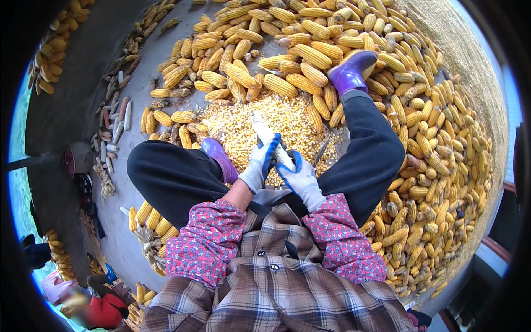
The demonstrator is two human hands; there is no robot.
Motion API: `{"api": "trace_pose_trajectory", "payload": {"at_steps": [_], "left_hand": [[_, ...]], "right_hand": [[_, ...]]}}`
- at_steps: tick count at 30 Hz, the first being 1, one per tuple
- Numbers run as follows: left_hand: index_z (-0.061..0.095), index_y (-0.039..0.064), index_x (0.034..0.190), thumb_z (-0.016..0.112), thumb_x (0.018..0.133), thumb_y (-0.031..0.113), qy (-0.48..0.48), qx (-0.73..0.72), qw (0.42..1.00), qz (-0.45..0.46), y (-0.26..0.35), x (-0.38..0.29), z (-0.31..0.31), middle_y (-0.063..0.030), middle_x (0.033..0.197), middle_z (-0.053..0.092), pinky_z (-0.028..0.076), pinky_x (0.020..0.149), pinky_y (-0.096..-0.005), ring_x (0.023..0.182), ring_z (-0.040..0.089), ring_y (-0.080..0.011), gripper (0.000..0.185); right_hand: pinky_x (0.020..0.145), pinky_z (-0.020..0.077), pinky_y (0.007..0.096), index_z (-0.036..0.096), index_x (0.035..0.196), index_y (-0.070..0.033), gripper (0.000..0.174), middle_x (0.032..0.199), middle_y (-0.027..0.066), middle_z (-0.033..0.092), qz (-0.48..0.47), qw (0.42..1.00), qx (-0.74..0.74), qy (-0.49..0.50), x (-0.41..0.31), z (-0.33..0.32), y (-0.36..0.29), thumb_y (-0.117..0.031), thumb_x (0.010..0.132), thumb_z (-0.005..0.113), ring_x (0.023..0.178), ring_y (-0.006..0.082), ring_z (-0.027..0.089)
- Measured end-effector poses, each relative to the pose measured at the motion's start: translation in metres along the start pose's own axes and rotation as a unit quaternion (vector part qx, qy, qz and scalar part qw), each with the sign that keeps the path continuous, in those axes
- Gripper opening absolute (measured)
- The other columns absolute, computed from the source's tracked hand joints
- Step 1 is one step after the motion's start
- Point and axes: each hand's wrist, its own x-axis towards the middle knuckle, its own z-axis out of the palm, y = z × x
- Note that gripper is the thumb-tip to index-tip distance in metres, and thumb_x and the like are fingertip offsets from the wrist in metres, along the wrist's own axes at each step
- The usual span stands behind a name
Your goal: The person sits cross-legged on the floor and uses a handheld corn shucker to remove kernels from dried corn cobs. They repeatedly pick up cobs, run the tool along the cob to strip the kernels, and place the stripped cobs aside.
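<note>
Both my hands wear white knit work gloves with blue-coated palms and fingers. Between them runs a pale corncob (265, 132), slanted from upper left to lower right and bare of kernels along most of what shows. My left hand (260, 159) grips it around the middle. The lower end sits in my right hand (302, 176), its blue fingers curled about the cob. Just beyond and beneath them spreads a heap of loose yellow corn kernels (232, 130). A thin dark rod (321, 152) lies on the kernels to the right of my right hand; its kind is unclear.
Yellow ears of corn (427, 162) pile up ahead and along the right. Bare cobs (118, 124) lie scattered on the grey floor (143, 89) at left. My purple boots (350, 72) flank the kernels. Behind at lower left is another person (103, 311) in red, near tied corn ears (151, 228).
</note>
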Motion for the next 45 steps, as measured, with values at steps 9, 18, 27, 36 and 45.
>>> {"api": "trace_pose_trajectory", "payload": {"at_steps": [9, 18, 27, 36, 45], "left_hand": [[0.051, 0.013, 0.111, 0.060, 0.084, 0.028, -0.018, -0.002, 0.998, -0.064, 0.039, -0.026, 0.014, -0.0119, 0.092, 0.062, 0.052, 0.074, -0.0424, 0.082, 0.062, -0.0263, 0.031], [0.044, 0.006, 0.111, 0.059, 0.083, 0.036, -0.038, -0.027, 0.991, -0.124, 0.099, -0.026, -0.016, -0.0193, 0.094, 0.061, 0.054, 0.065, -0.0409, 0.076, 0.063, -0.0320, 0.043], [0.043, 0.003, 0.115, 0.061, 0.082, 0.035, -0.015, 0.169, 0.984, -0.060, 0.218, -0.047, -0.060, -0.0187, 0.092, 0.060, 0.055, 0.054, -0.0352, 0.067, 0.063, -0.0278, 0.049], [0.039, 0.001, 0.125, 0.044, 0.082, 0.045, 0.315, -0.149, 0.852, 0.392, 0.406, -0.073, -0.182, -0.0152, 0.118, 0.052, 0.043, 0.090, -0.0378, 0.102, 0.055, -0.0277, 0.061], [0.053, 0.012, 0.113, 0.056, 0.084, 0.038, 0.303, 0.168, 0.915, 0.205, 0.358, 0.040, -0.146, -0.0131, 0.103, 0.060, 0.052, 0.065, -0.0339, 0.079, 0.063, -0.0238, 0.039]], "right_hand": [[0.059, 0.0559, 0.0298, 0.051, 0.112, -0.002, 0.033, 0.096, 0.0089, 0.060, 0.085, 0.938, 0.336, 0.010, 0.007, -0.011, 0.000, -0.015, 0.083, 0.061, 0.077, 0.0176, 0.062], [0.054, 0.0533, 0.0288, 0.051, 0.112, -0.004, 0.032, 0.086, 0.0077, 0.059, 0.151, 0.941, 0.304, 0.002, 0.010, -0.009, -0.007, -0.016, 0.084, 0.060, 0.065, 0.0186, 0.062], [0.056, 0.0538, 0.0294, 0.049, 0.114, -0.004, 0.033, 0.090, 0.0098, 0.060, 0.157, 0.945, 0.287, 0.001, 0.015, -0.010, -0.001, -0.017, 0.085, 0.058, 0.067, 0.0190, 0.062], [0.057, 0.0542, 0.0305, 0.049, 0.115, -0.005, 0.030, 0.091, 0.0107, 0.060, 0.178, 0.952, 0.248, 0.012, 0.020, -0.010, 0.006, -0.017, 0.087, 0.054, 0.068, 0.0200, 0.063], [0.056, 0.0534, 0.0305, 0.050, 0.114, -0.005, 0.030, 0.091, 0.0106, 0.060, 0.197, 0.947, 0.252, -0.001, 0.027, -0.002, 0.012, -0.015, 0.086, 0.056, 0.067, 0.0197, 0.062]]}}
